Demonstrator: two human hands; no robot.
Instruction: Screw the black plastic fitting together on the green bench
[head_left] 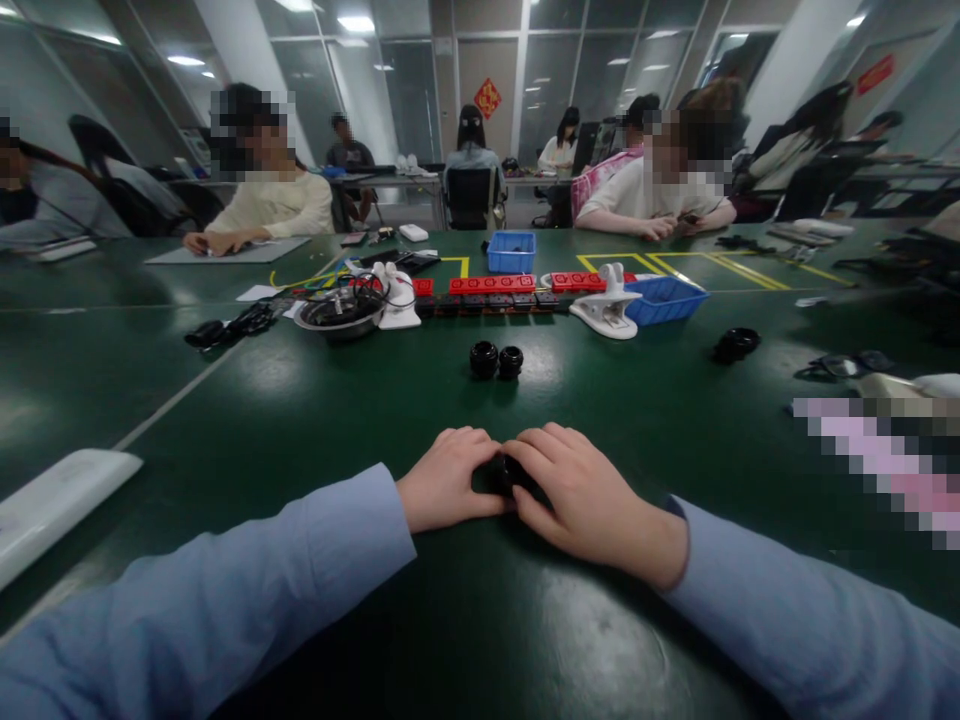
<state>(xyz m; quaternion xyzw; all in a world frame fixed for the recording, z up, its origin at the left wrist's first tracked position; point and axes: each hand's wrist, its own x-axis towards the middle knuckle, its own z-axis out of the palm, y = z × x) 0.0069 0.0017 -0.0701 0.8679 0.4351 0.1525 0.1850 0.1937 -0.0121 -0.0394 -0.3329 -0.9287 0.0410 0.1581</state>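
My left hand [452, 478] and my right hand [574, 490] meet low over the green table [360, 400] in front of me. Between them is a small black part [497, 474], mostly covered by the fingers, so its full shape is hidden. The left thumb and fingers close on it from one side. From the other side, the right hand curls its fingers and thumb around it. Just beyond stand two glossy black ribbed fittings [484, 360], round and side by side, the right one smaller. Neither hand touches them.
Red-and-black power strips [492, 288] lie across the table's middle, near white clamp stands [609, 305], a metal bowl [341, 312] and blue bins [511, 252]. Another black fitting [737, 344] lies right. A white object [67, 500] is at left. Several people sit beyond.
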